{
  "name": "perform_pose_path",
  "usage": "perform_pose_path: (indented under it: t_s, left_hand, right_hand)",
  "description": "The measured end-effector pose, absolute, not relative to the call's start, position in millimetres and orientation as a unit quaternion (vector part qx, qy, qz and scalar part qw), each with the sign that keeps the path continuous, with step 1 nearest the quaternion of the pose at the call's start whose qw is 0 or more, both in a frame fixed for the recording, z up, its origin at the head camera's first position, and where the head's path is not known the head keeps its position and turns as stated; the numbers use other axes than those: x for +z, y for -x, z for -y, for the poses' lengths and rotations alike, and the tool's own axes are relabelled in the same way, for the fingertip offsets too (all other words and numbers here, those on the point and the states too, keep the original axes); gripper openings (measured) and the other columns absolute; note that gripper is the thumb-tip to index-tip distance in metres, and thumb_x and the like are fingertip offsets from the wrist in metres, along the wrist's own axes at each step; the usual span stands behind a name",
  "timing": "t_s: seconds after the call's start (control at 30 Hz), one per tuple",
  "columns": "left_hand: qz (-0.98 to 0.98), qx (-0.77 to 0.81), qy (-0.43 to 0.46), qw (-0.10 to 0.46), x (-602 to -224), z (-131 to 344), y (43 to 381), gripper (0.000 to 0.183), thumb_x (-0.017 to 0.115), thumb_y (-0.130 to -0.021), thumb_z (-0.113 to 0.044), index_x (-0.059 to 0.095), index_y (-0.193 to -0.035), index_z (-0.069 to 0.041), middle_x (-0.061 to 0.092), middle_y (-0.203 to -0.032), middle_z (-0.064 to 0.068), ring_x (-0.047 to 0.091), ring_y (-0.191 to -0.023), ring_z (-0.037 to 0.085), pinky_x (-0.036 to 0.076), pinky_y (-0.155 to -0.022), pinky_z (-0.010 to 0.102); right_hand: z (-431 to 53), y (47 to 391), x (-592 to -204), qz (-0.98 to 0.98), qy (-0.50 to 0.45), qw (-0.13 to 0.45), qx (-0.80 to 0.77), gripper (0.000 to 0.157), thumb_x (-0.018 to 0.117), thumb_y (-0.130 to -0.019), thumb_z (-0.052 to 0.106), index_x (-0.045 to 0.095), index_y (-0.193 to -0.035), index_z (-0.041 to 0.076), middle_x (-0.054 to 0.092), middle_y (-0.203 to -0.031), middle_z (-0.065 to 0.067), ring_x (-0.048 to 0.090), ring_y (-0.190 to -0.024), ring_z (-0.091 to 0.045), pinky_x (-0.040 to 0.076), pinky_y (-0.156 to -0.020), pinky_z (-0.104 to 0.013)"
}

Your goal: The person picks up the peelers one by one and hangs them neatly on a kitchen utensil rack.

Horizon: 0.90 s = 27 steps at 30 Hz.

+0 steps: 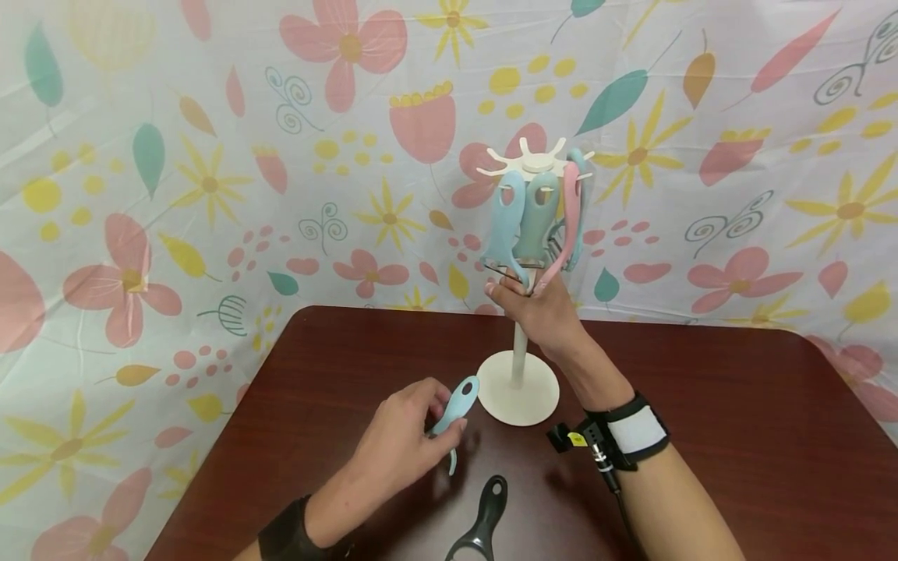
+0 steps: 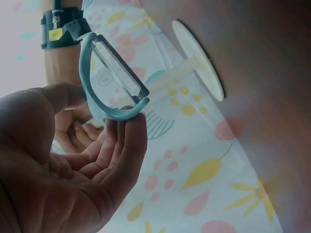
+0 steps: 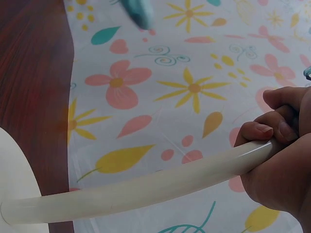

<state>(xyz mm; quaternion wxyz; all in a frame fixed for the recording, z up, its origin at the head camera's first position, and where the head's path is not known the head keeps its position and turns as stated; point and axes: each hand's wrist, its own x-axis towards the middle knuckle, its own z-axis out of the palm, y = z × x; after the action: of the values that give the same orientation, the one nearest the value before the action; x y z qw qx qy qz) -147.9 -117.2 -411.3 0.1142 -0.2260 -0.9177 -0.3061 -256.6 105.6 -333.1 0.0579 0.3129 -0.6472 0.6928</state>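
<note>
Okay, dark-brown table (image 1: 722,444), floral cloth (image 1: 210,257) hung behind it. Black-handled tool (image 1: 489,510) lies on the table, lower end cut off by the frame in the head view — it sits on the near side of the white stand (image 1: 517,405), apart from its round base. Right wristband (image 1: 637,431) has a white patch, with a yellow-tagged camera on its inner side and a cable trailing down. Right forearm crosses over the table just right of the base.

Stand is upright, hooks radiating at the top. Hanging off them: sky-blue peeler (image 1: 507,222), grey-green peeler (image 1: 539,214), pink peeler (image 1: 571,206), plus another blue peeler (image 1: 581,222) partly hidden behind the pink one. They block the view of the upper pole.

Hands are apart. Right hand (image 1: 547,312) is wrapped round the pole, right under the hanging peelers; can't tell if it touches their lower ends. Left hand (image 1: 396,432) holds a light-blue peeler (image 1: 459,403) between thumb and fingers — off the table, handle hole uppermost, just left of the base in the head view. Left wrist view shows its curved frame and metal blade, fingertips against the frame.
</note>
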Motion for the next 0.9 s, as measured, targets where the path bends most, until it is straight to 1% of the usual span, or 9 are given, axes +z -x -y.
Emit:
perform_pose_path:
  t_s: [0.2, 0.43, 0.7, 0.9]
  left_hand:
    - [0.908, -0.324, 0.228, 0.138, -403, 115, 151, 0.026, 0.071, -0.084, -0.038, 0.059, -0.1, -0.021, 0.055, -0.081, -0.015, 0.054, -0.067, 0.005, 0.045, -0.056, 0.021]
    - [0.895, -0.344, 0.23, 0.166, -393, 112, 155, 0.025, 0.071, -0.084, -0.037, 0.059, -0.1, -0.021, 0.055, -0.081, -0.014, 0.054, -0.065, 0.003, 0.048, -0.057, 0.017]
    - [0.891, -0.356, 0.221, 0.176, -382, 109, 158, 0.028, 0.071, -0.084, -0.039, 0.06, -0.102, -0.02, 0.055, -0.082, -0.014, 0.055, -0.066, 0.003, 0.049, -0.058, 0.017]
    - [0.877, -0.38, 0.226, 0.189, -374, 107, 161, 0.028, 0.07, -0.085, -0.038, 0.059, -0.103, -0.02, 0.056, -0.084, -0.014, 0.056, -0.069, 0.0, 0.051, -0.059, 0.017]
  right_hand:
    - [-105, 251, -326, 0.654, -0.314, 0.053, 0.687, 0.047, 0.058, -0.094, -0.003, 0.023, -0.063, 0.002, 0.021, -0.057, 0.0, 0.017, -0.053, -0.014, 0.02, -0.05, -0.03]
    - [-105, 251, -326, 0.654, -0.31, 0.055, 0.687, 0.046, 0.059, -0.093, -0.004, 0.025, -0.063, 0.002, 0.023, -0.057, 0.0, 0.017, -0.052, -0.015, 0.02, -0.048, -0.03]
    - [-105, 248, -324, 0.663, -0.307, 0.062, 0.68, 0.049, 0.062, -0.094, 0.003, 0.025, -0.062, 0.0, 0.023, -0.056, 0.0, 0.018, -0.052, -0.015, 0.021, -0.049, -0.03]
    - [-106, 247, -325, 0.668, -0.308, 0.071, 0.674, 0.046, 0.059, -0.094, -0.002, 0.027, -0.06, 0.0, 0.023, -0.053, -0.001, 0.018, -0.049, -0.016, 0.021, -0.047, -0.03]
